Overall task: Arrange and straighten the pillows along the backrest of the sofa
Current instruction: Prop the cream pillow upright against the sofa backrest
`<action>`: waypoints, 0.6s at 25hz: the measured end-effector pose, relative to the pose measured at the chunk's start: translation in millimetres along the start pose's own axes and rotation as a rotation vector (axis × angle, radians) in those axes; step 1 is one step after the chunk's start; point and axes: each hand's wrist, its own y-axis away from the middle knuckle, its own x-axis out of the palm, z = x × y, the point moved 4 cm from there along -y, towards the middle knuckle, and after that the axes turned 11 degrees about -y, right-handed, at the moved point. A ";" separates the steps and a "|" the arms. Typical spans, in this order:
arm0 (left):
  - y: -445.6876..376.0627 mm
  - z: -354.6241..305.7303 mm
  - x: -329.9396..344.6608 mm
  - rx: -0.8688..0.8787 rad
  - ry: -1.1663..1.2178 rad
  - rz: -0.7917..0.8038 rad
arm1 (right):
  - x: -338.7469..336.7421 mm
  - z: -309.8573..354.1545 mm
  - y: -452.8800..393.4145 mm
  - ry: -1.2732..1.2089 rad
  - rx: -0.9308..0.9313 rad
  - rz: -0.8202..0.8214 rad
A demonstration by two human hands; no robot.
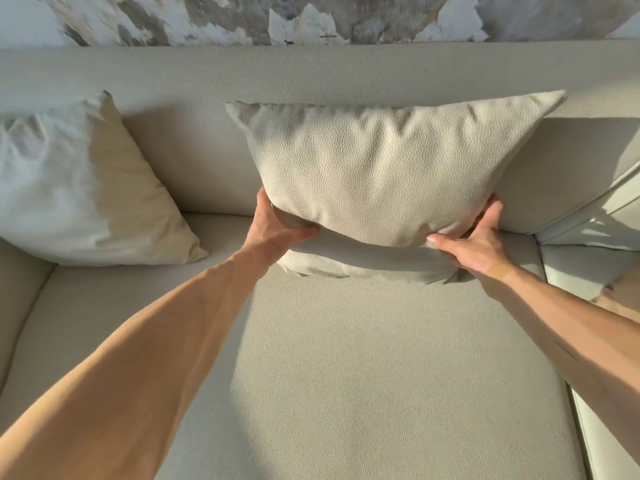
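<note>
A beige textured pillow stands upright in the middle of the sofa, leaning against the backrest. My left hand grips its lower left corner, thumb on the front face. At the lower right corner my right hand holds it the same way, fingers curled behind the edge. The pillow's bottom edge folds forward onto the seat cushion. A second cream pillow leans tilted against the backrest at the left, in bright sunlight.
A patterned wall rises behind the sofa. The left armrest borders the seat. At the right, another seat section adjoins, and a tan object shows at the right edge.
</note>
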 end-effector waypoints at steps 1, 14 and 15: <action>0.5 -1.8 -0.5 0.001 -0.006 0.007 | -1.0 -1.2 -1.4 0.004 0.008 -0.003; 29.7 -23.9 -29.4 -0.016 -0.159 0.043 | -26.5 37.4 34.6 0.456 -0.041 0.085; 35.8 -30.7 -34.7 -0.005 -0.176 0.052 | -29.2 45.3 43.0 0.511 -0.049 0.110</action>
